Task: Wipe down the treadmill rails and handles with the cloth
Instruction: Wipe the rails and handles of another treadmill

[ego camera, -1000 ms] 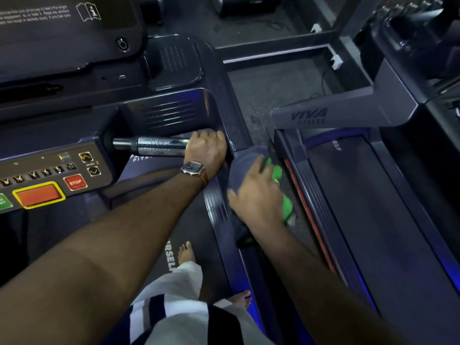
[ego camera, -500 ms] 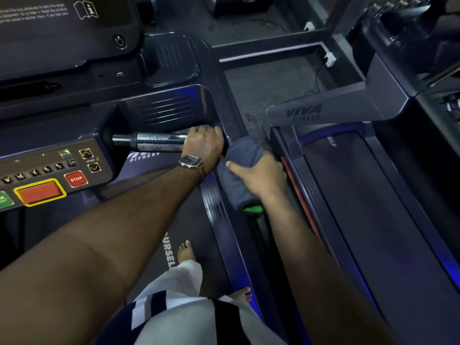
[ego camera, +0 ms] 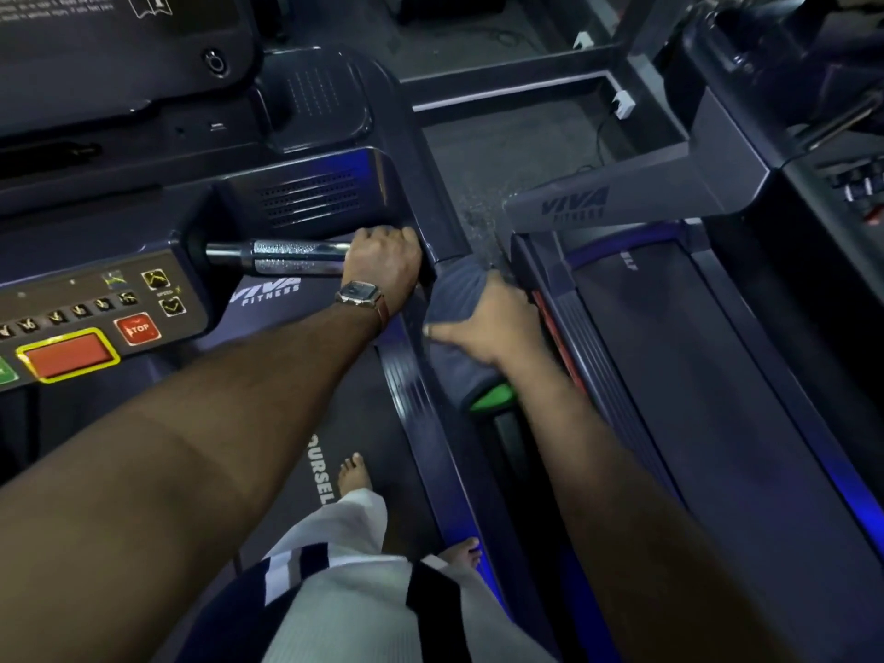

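Fingers of our right hand [ego camera: 485,327] wrapped round grey cloth [ego camera: 452,291], pressing it on treadmill side rail [ego camera: 445,452] below upright. Our left hand [ego camera: 382,265] clamped on chrome handle [ego camera: 287,259] beside console [ego camera: 95,323]. Watch [ego camera: 358,294] on left wrist.

Cloth [ego camera: 457,291] grey — green edge; stop button [ego camera: 137,329] red.

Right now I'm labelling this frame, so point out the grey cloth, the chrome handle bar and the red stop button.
Grey cloth [ego camera: 457,291]: head view, its upper fold above the fingers.
Chrome handle bar [ego camera: 287,256]: head view, mid-length of its textured sleeve.
Red stop button [ego camera: 137,329]: head view, its face.
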A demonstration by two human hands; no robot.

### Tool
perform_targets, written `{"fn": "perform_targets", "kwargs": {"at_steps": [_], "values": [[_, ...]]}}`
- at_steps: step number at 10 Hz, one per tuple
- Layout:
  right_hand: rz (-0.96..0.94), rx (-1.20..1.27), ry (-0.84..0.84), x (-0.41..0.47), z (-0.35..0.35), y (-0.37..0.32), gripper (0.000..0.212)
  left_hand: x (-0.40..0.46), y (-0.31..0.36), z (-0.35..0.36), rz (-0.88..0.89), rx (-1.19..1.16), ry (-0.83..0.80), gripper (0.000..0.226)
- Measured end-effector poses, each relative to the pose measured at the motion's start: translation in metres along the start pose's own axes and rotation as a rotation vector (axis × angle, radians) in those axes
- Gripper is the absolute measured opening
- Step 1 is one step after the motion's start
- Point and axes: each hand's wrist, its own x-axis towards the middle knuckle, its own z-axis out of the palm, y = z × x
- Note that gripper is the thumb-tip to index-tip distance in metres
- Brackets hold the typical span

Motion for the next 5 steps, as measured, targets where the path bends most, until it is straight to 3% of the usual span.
{"fn": "perform_targets", "kwargs": {"at_steps": [1,2,3,4,5], "values": [[0.097,0.316,-0.181,0.005,-0.016,0.014,0.074,0.0,0.001,-0.001,-0.004,0.001,0.003,0.011],[0.111,0.281,-0.212,-0.014,-0.013,0.027,0.083,0.001,0.003,0.001,-0.001,-0.005,-0.028,0.013],[0.043,0.14,-0.066,-0.015,-0.002,0.028,0.097,0.001,0.002,0.003,-0.014,0.006,-0.033,0.013],[0.246,0.854,-0.245,-0.012,-0.004,0.07,0.061,0.002,0.002,-0.001,-0.049,-0.031,-0.04,0.012],[0.064,0.861,-0.444,-0.026,-0.003,0.056,0.056,0.001,0.003,0.0,-0.066,0.01,-0.064,0.015]]}}
